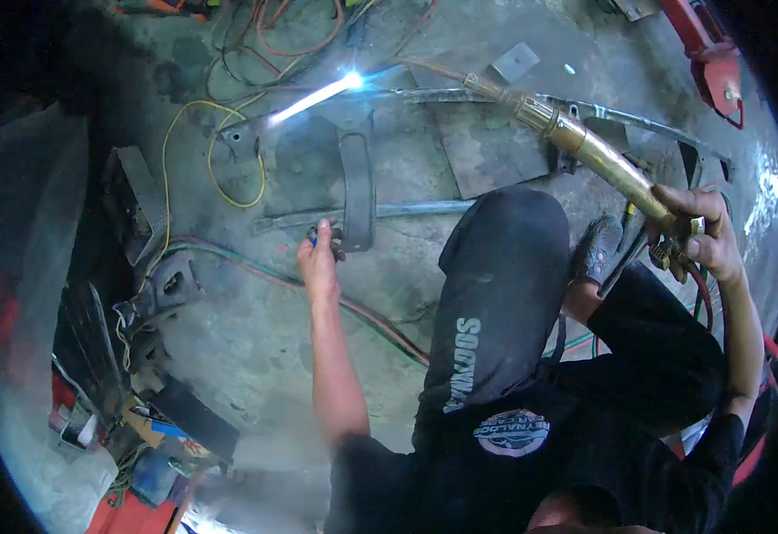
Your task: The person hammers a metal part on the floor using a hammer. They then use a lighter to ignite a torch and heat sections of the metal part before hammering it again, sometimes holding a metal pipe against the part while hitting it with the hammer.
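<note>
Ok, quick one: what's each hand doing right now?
Left hand: closed, apparently around a small blue item, too small to identify.
Right hand: closed, holding a lit brass gas torch near its valve end.

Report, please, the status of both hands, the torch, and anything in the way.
Right hand grips lit torch. Left hand curled near dark metal piece; its hold unclear. Possibly in the way: yellow cord looped on floor.
</note>
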Demonstrator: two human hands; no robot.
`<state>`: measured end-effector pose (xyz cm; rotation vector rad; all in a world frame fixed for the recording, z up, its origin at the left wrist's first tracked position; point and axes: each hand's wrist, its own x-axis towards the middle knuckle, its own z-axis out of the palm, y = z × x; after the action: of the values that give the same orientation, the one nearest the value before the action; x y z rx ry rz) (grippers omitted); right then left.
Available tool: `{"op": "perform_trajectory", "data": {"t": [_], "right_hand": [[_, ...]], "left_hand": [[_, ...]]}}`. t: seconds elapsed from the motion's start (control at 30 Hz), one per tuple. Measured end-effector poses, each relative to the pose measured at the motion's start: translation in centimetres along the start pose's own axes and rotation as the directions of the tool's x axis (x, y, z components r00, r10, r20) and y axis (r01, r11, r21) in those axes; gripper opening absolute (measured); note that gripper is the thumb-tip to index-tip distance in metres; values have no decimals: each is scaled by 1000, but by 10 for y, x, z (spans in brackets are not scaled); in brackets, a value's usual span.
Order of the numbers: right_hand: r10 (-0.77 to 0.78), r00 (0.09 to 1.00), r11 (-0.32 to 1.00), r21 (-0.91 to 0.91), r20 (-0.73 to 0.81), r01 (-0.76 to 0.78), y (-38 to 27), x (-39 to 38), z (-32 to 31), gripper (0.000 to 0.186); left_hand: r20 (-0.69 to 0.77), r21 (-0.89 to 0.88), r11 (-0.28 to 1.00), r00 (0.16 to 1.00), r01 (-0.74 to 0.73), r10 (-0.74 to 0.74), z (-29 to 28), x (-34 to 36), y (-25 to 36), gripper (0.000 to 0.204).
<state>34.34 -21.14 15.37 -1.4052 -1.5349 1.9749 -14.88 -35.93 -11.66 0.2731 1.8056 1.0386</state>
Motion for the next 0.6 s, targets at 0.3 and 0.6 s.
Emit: {"op": "perform_trajectory", "data": {"t": [0.3,0.6], "right_hand": [[9,1000,992,-130,20,-6,-5,9,9,74],[-6,1000,982,-189,6,7,-7,15,13,74]], "left_hand": [[139,-189,978,988,91,-65,15,5,2,37],[296,-295,951,955,94,-3,23,-16,22,35]]}}
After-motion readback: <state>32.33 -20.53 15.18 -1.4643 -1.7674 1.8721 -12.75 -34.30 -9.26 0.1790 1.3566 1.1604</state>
